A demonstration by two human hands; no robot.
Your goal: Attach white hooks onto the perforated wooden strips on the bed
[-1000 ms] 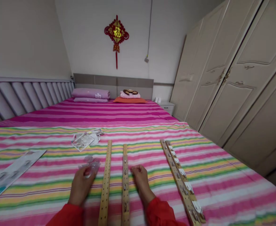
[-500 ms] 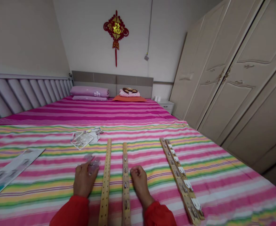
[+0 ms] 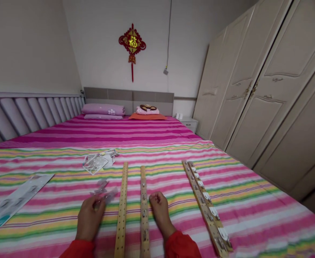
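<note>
My left hand [image 3: 90, 216] is closed in a pinch at the edge of a clear plastic piece [image 3: 110, 195], which looks blurred. Another clear plastic piece [image 3: 101, 186] lies just beyond the fingers. Curled fingers of my right hand [image 3: 161, 208] rest beside a narrow wooden strip [image 3: 144, 225] with small metal fittings under clear plastic along its top; whether these fingers hold anything small is hidden. Between my hands, left of that strip, lies a second wooden strip [image 3: 122, 211] with rows of holes and no fittings.
To the right lie two wooden strips [image 3: 204, 204] with metal fittings, one carrying white loops [image 3: 213, 211]. A pile of clear packets [image 3: 98, 161] is farther back. A long flat package [image 3: 20, 197] lies at left on the striped bed sheet [image 3: 57, 215]. A wardrobe [image 3: 267, 107] stands at right.
My left hand has drawn back toward me and slightly left, and the plastic piece now sits at its fingertips' far side. My right hand stays by the strip. The view has tilted up slightly.
</note>
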